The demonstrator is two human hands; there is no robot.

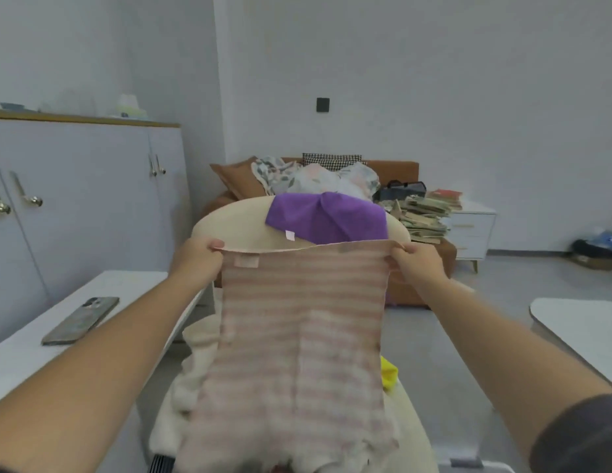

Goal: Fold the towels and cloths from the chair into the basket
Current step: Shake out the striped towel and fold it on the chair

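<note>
It looks early in the task: the left hand (pixel 198 256) and right hand (pixel 417 262) each pinch a top corner of the pink-striped towel (pixel 301 329), holding it unfolded over the chair (pixel 229 223), where a purple cloth (pixel 328 216), cream towel (pixel 195 380) and yellow cloth (pixel 389 372) wait (no basket shows).

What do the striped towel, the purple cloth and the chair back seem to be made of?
The striped towel looks like cotton terry: limp, fuzzy, matte. The purple cloth is a thin matte fabric, perhaps microfibre; it drapes in soft folds. The chair back is a hard, smooth cream shell, plastic or painted wood; I cannot tell which.
</note>
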